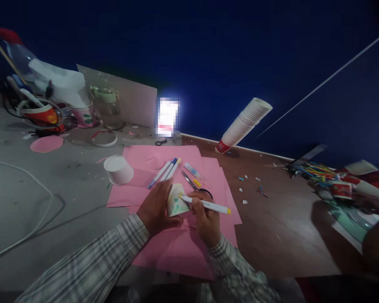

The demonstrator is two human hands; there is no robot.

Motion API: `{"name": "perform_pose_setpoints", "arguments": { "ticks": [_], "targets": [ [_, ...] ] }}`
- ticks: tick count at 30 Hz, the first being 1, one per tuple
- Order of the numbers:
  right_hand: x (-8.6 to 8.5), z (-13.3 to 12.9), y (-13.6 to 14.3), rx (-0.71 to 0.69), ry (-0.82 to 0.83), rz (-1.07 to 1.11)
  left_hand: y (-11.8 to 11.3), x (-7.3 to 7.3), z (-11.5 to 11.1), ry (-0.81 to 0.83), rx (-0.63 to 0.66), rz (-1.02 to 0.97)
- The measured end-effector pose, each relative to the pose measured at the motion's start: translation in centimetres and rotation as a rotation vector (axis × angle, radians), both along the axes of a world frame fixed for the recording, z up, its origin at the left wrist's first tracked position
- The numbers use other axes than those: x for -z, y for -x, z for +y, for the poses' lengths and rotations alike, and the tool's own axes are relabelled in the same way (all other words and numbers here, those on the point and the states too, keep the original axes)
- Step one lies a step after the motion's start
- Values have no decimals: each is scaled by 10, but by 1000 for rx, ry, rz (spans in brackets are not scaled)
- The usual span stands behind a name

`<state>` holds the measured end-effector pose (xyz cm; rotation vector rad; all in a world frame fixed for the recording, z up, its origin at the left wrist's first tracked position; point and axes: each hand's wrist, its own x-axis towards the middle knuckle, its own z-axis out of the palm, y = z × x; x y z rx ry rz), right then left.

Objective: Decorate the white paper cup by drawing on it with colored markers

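My left hand (156,206) is closed round a white paper cup (177,202) with green grass-like strokes drawn on its side. In my right hand (206,219) is a white felt-tip marker (213,205) with a yellow end, its tip at the cup's surface. Both hands are over pink paper sheets (186,252). Beyond them lie capped markers (167,169), a glue stick (192,171) and a loose yellow cap (197,182). Partly hidden behind my right hand are scissors (189,181) with black handles.
Upside down at the left stands another white cup (118,170). A tall stack of paper cups (244,124) leans against the blue wall. Farther left are a glass jar (107,107), a pink disc (46,144) and a white cable (34,181). Another person's hand (369,202) shows at right.
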<state>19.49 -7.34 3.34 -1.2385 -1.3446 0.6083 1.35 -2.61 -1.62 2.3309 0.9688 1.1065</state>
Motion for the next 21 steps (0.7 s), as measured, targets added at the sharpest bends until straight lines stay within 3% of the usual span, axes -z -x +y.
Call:
{"name": "perform_pose_setpoints", "arguments": {
  "ticks": [13, 18, 21],
  "targets": [
    [-1, -1, -4, -21, 25, -32, 0, 1, 0, 4, -11, 23],
    [-2, -2, -7, -15, 75, 59, 0, 1, 1, 23, -13, 48],
    [-1, -1, -6, 26, 102, 218, -2, 2, 0, 33, -41, 25]
  ]
}}
